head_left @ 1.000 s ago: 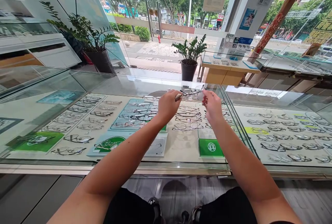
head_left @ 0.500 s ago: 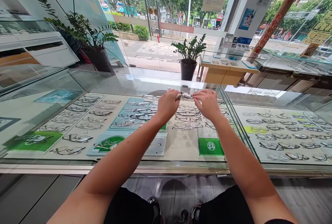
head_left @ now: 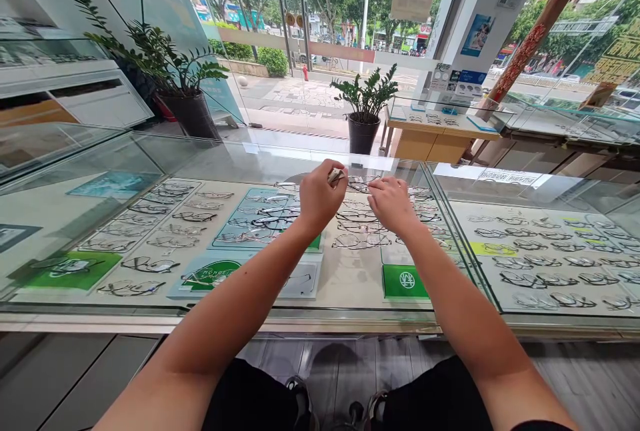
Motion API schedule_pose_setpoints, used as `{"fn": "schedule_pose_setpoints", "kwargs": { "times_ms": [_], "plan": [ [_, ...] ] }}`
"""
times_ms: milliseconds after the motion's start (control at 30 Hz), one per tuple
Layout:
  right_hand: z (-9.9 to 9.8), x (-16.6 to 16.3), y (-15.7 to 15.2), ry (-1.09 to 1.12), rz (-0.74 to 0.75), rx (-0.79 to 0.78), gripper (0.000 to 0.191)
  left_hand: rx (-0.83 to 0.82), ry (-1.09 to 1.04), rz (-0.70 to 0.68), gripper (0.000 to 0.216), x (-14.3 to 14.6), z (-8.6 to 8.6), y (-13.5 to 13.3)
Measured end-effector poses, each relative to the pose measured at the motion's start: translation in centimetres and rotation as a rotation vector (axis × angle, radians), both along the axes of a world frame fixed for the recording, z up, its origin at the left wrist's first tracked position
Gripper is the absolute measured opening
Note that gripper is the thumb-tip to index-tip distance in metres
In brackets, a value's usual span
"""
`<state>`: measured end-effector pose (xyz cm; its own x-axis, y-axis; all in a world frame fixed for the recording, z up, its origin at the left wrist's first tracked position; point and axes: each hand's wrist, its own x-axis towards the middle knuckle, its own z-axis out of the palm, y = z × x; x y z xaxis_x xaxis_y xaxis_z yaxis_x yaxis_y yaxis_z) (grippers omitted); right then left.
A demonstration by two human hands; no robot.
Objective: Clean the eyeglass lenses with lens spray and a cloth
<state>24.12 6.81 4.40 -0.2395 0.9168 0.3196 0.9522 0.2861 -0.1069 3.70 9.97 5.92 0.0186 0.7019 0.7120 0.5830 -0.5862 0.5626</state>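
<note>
My left hand [head_left: 321, 196] is closed around a small pale thing [head_left: 336, 176], which looks like a folded cloth; most of it is hidden by the fingers. To its right, my right hand [head_left: 393, 203] has its fingers bent together at the right end of a dark-framed pair of glasses [head_left: 358, 184]. The fingertips cover that end, and the glasses' left end lies close to my left hand. Rows of eyeglass frames [head_left: 361, 226] lie below and between my forearms in the glass display case [head_left: 240, 151].
A green card [head_left: 406, 281] stands by my right forearm, and a blue tray of frames [head_left: 233, 218] lies left of my hands. More frames [head_left: 543, 262] fill the right-hand case section. Beyond the case stand potted plants [head_left: 364, 128] before the window.
My left hand has rolled and risen slightly, showing more of the pale thing. My right hand has moved a little left and down, its fingers lower over the glasses' end.
</note>
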Motion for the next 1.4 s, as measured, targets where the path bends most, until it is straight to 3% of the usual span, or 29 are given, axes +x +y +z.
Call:
{"fn": "schedule_pose_setpoints", "kwargs": {
  "times_ms": [233, 533, 1033, 1200, 1300, 1400],
  "plan": [
    [-1.0, -1.0, 0.4, -0.078, 0.023, -0.071, 0.046, 0.003, -0.017, -0.010, 0.007, 0.0, -0.1, 0.1],
    [-0.5, -0.4, 0.3, -0.025, 0.033, -0.159, 0.040, -0.007, 0.006, -0.006, 0.010, 0.1, -0.1, -0.2],
    [-1.4, 0.4, 1.2, 0.022, 0.037, -0.224, 0.055, -0.015, 0.017, -0.026, 0.010, 0.2, 0.0, -0.4],
    [-0.5, 1.1, 1.3, 0.164, 0.001, -0.080, 0.053, -0.031, 0.004, -0.031, 0.010, 0.3, -0.1, -0.4],
    [0.0, 1.8, 1.1, 0.214, -0.052, 0.005, 0.050, -0.066, -0.032, -0.079, 0.012, 0.4, 0.4, -0.7],
    [0.0, 2.0, 1.0, 0.191, -0.047, -0.026, 0.049, -0.190, -0.075, -0.273, 0.015, 0.4, 1.4, -1.0]
  ]
}}
